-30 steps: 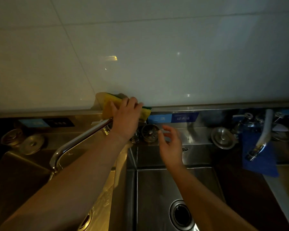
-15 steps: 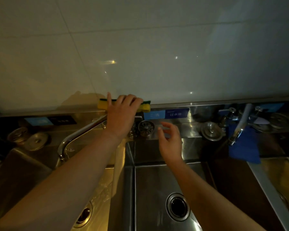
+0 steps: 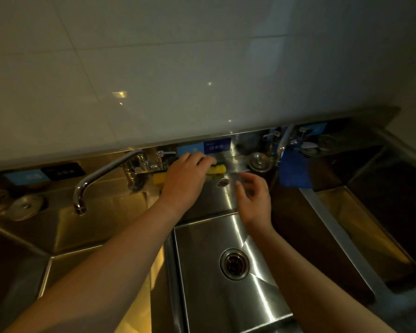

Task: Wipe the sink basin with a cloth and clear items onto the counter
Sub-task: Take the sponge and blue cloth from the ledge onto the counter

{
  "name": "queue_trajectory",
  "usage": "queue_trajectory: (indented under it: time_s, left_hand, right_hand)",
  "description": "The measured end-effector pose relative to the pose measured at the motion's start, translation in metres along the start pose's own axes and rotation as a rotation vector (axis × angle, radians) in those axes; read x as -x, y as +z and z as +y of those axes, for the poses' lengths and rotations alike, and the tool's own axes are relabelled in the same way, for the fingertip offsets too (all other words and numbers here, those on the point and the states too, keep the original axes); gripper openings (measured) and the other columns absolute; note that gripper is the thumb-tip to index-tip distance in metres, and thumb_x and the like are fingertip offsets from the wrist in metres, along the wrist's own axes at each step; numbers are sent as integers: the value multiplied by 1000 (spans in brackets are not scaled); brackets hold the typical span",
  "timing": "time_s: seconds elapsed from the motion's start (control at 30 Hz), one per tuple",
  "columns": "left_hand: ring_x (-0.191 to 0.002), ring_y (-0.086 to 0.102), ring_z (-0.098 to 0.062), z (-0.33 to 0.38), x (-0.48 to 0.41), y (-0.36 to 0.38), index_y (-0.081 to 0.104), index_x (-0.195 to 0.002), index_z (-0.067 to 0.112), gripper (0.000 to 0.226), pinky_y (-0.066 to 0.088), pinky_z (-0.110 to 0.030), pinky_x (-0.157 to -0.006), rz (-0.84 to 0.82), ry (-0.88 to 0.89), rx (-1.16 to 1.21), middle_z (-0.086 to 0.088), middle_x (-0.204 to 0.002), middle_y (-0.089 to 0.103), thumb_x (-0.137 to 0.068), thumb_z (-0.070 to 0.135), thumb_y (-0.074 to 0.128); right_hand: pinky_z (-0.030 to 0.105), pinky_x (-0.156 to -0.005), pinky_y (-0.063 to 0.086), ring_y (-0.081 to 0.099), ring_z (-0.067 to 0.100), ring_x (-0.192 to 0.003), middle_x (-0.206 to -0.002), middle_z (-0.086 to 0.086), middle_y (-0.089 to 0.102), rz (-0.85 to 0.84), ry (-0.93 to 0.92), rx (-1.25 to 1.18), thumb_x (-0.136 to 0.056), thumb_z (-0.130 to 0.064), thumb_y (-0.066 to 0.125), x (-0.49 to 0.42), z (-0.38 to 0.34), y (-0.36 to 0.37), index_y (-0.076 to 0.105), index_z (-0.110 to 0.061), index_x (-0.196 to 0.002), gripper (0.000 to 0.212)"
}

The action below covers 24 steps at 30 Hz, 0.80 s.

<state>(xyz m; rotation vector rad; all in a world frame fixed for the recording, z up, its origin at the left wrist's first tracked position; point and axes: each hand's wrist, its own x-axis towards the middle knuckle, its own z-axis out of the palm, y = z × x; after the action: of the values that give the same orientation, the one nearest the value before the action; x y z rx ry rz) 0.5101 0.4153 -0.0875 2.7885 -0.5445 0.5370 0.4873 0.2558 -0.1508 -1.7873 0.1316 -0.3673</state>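
My left hand lies over a yellow and green sponge on the steel ledge behind the middle sink basin, its fingers curled over the sponge's top. The sponge's yellow ends stick out on both sides of the hand. Just to the right, my right hand hovers above the basin's back wall with fingers loosely spread and holds nothing. A round drain sits in the basin floor. A blue cloth hangs over the ledge to the right.
A curved faucet reaches over the left basin. Metal drain stoppers lie on the ledge at far left and right of the sponge. A second tap stands by the blue cloth. Another basin lies to the right.
My left hand has brought the sponge down from the top of the backsplash to the ledge behind the middle basin and to the right. My right hand has stayed close by, empty.
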Motion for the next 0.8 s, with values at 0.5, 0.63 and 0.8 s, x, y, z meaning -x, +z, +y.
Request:
queue_trajectory:
  time_s: [0.5,0.63,0.8]
  left_hand:
    - [-106,51,-24,114,14,41,59,-117,20,37,46,-37,-82,-83,20,144,-3,-115,58,-82,9,62]
    - [-108,50,-22,139,0,61,57,-120,22,37,46,-37,-85,-107,-14,121,-1,-117,57,-85,10,60]
    - [-107,49,-24,161,-19,86,57,-120,20,36,45,-37,-83,-151,-76,113,-3,-117,57,-86,8,58]
  right_hand:
    - [17,-79,44,55,7,-100,-116,-7,51,103,80,162,-87,-28,63,-1,38,-118,56,-26,-116,30]
    - [21,-81,47,56,7,-100,-114,-11,49,94,109,158,-86,-27,64,-21,53,-142,56,-29,-111,26]
    - [13,-75,42,50,-1,-94,-120,-9,48,27,114,200,-88,-27,62,-53,79,-171,56,-28,-113,26]
